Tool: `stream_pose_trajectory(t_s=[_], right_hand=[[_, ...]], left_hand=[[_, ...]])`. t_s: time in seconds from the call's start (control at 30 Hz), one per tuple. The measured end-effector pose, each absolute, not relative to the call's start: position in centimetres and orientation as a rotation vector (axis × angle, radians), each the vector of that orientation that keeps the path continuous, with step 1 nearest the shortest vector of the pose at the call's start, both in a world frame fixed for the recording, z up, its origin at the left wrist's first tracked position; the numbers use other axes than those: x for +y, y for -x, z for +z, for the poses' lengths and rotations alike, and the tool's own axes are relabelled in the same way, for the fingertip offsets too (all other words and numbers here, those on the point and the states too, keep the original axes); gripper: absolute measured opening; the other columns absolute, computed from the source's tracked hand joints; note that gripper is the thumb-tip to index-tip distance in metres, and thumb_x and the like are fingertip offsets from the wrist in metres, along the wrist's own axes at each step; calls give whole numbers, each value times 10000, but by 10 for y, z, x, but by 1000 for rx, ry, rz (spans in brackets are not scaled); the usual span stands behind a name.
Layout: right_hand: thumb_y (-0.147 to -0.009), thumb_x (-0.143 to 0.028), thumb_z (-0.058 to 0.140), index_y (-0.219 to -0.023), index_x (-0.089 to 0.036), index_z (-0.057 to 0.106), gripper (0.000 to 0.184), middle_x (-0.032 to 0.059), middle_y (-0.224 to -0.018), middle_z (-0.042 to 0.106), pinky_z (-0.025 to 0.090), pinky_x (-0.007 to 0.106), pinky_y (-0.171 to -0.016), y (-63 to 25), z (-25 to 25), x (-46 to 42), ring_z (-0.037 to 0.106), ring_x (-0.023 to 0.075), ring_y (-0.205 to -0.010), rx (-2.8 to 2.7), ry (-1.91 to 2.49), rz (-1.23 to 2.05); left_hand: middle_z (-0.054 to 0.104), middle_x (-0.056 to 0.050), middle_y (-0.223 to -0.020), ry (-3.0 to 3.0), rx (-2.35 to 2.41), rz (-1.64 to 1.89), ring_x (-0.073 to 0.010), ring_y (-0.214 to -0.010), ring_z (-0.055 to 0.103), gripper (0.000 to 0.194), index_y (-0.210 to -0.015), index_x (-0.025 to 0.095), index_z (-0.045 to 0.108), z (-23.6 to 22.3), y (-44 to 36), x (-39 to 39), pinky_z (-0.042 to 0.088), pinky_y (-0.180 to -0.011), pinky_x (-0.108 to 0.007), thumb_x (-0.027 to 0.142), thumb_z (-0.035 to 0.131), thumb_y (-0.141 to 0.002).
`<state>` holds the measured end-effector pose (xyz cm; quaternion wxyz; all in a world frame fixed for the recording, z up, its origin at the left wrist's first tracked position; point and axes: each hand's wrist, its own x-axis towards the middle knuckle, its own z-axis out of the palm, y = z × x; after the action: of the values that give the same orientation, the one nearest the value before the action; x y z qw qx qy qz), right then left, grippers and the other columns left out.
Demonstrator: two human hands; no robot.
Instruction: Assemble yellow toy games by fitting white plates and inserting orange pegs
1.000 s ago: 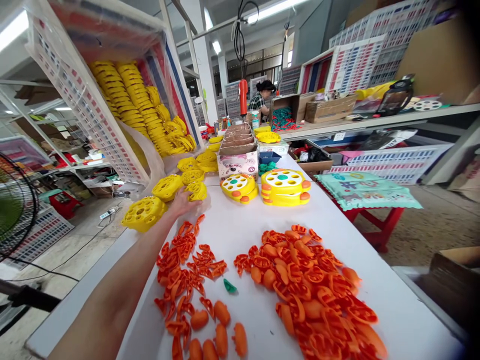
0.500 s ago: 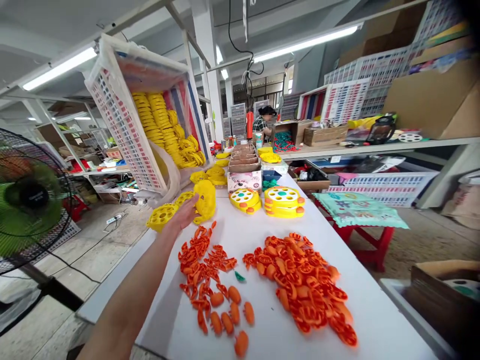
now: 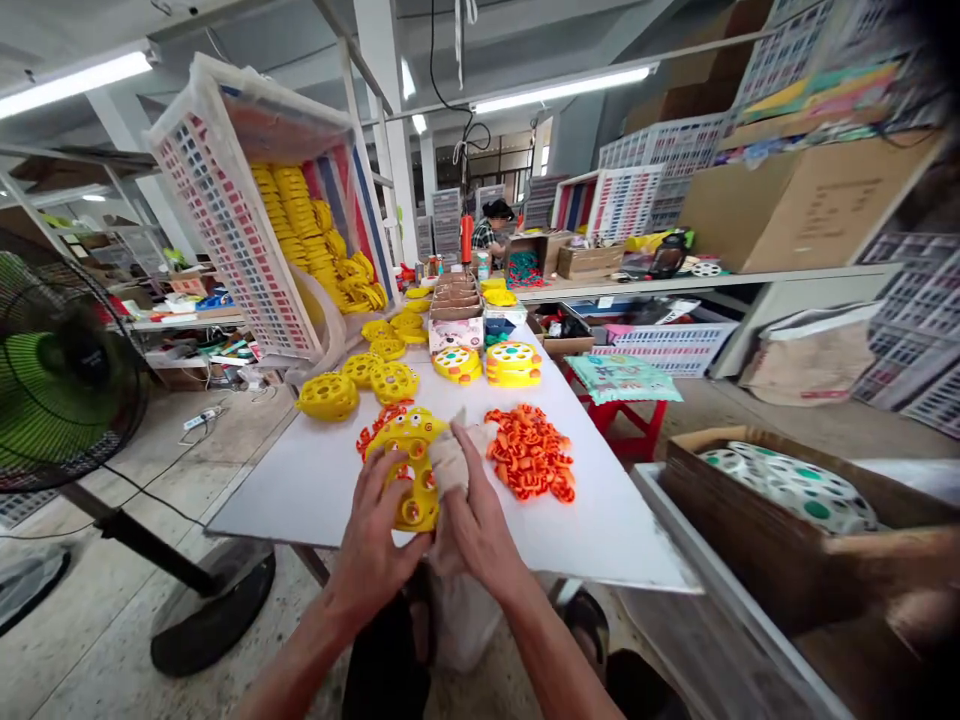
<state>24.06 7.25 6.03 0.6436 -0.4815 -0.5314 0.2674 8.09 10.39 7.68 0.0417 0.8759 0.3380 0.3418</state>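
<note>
I see my left hand [image 3: 375,535] and right hand [image 3: 472,525] both gripping one yellow toy shell [image 3: 409,470] above the tabletop's [image 3: 300,490] near edge; four more shells [image 3: 330,395] lie beyond; no writing legible.

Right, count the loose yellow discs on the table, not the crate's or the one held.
5, maybe more hidden. One at the left edge, two mid-table, two farther back by the crate. Both hands hold another.
</note>
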Motion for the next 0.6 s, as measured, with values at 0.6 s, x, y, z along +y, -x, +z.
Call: stream_pose_trajectory(t_s=[0.6], right_hand=[[-946,-483,534,-1070,-172,704,375,58,-931,757,526,314,-732,-251,36,49,676,258,-902,-911,1175,925]], left_hand=[[763,-70,-1019,-1175,955,973,-252,-874,738,572,-1133,194,583,60,-67,60,607,-742,-343,385,869,-676]])
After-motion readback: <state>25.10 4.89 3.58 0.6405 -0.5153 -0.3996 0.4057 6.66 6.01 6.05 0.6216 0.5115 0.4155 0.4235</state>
